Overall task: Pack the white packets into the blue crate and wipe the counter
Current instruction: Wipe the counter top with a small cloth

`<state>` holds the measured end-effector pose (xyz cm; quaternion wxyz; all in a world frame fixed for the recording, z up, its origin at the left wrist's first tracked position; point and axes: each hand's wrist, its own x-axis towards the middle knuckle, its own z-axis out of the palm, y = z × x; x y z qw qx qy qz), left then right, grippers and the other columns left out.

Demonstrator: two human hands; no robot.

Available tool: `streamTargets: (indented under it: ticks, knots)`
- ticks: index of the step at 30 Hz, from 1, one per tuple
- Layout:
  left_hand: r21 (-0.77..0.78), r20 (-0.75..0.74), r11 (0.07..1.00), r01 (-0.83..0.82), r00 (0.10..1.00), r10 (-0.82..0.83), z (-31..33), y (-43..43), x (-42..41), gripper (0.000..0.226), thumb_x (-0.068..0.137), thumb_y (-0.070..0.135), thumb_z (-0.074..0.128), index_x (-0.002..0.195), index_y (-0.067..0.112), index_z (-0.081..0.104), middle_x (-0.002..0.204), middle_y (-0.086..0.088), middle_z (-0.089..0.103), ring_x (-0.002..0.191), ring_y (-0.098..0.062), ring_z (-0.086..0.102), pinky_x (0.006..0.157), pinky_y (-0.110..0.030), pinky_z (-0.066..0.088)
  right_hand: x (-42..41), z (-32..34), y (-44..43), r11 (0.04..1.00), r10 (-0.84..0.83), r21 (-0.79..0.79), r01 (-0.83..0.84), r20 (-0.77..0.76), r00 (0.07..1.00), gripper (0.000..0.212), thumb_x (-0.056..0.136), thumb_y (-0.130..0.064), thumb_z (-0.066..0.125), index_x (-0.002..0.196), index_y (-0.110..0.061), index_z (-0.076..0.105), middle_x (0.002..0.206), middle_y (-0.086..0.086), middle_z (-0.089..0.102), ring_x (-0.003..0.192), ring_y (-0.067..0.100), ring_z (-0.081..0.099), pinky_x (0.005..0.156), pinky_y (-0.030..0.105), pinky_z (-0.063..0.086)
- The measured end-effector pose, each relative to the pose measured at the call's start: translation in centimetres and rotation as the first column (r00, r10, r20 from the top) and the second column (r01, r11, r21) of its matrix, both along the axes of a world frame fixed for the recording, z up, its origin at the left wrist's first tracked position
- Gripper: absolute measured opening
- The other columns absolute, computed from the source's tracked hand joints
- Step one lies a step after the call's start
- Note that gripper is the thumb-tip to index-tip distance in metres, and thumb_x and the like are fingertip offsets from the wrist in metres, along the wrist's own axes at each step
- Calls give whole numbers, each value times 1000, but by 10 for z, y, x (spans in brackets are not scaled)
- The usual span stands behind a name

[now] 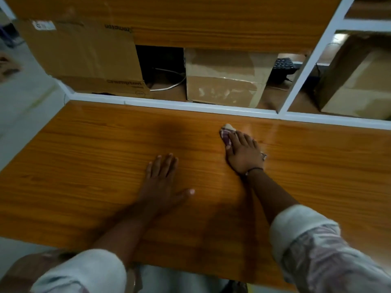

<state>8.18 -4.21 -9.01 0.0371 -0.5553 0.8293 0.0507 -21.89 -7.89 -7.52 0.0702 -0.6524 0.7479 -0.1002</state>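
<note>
Right hand, fingers flat, presses cloth on counter, right of centre. Left hand splayed flat mid-frame, holding nothing. No packets or crate in view. Risk: the unpinched cloth slips free, and the counter's left side goes unwiped.

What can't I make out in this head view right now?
Blue crate, white packets: outside the head view; packing state unknown.
Checked cloth: head view, mostly hidden under the right hand; only its far end shows.
Black keyboard: head view, partly hidden behind the taped brown cardboard box.
White label on the large flat cardboard sheet: head view, blurred.
</note>
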Motion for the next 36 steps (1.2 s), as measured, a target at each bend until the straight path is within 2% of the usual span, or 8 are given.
streamTargets:
  ticks: [12,18,22,26,29,32,34,36]
  knots:
    - [-4,-29,1000,4,1000,-4,13,-1,-5,108,80,94,26,159,31,-12,166,12,-22,152,-17,-24,126,-50,0,50,-3,-145,874,485,55,-483,-10,875,58,102,-48,29,157,-27,28,165,4,24,150,29,20,123,47,12]
    - [13,-37,1000,0,999,1,14,-2,-5,106,81,92,27,160,31,-11,166,12,-20,152,-16,-23,126,-49,0,-68,-3,-128,843,538,20,-537,-28,843,57,105,-48,36,158,-28,28,164,0,26,149,23,25,123,41,14]
    - [21,-56,1000,-5,998,7,15,-2,-4,106,81,93,26,160,31,-9,166,12,-20,152,-15,-22,126,-49,1,-137,2,-106,856,515,76,-512,-27,857,63,100,-63,22,158,-40,17,166,-9,21,151,18,22,123,45,18]
    - [31,-59,999,-20,998,22,14,-2,-4,106,80,94,25,159,33,-12,165,14,-23,151,-14,-25,126,-47,-1,-122,-5,-97,922,387,64,-383,-74,919,59,104,-55,24,159,-34,19,166,-4,18,152,22,17,125,42,10]
    - [22,-82,1000,-16,996,18,14,-2,-5,106,81,93,28,160,33,-9,165,14,-21,152,-14,-23,126,-47,-1,-78,-4,-86,938,345,17,-345,-80,935,60,103,-51,23,157,-27,25,164,5,26,150,29,22,122,47,16]
    - [19,-75,1000,-6,997,8,14,1,-5,105,82,92,28,159,33,-11,165,14,-22,152,-14,-23,126,-46,-2,-28,2,-50,836,548,33,-547,-53,835,60,102,-49,24,156,-22,29,161,9,32,149,31,25,121,48,16]
    - [10,-74,1000,-8,997,9,14,2,-4,105,81,93,27,160,33,-10,166,13,-21,152,-14,-23,126,-46,-3,-16,1,-13,728,686,62,-683,-66,725,59,105,-50,23,159,-25,22,166,4,21,152,23,16,124,45,10]
    - [1,-80,1000,-12,997,12,14,1,-5,106,81,93,25,160,32,-9,166,11,-18,153,-16,-22,126,-46,-3,-34,2,1,719,695,51,-693,-60,716,59,105,-50,23,159,-27,21,167,-1,17,152,19,13,125,40,6]
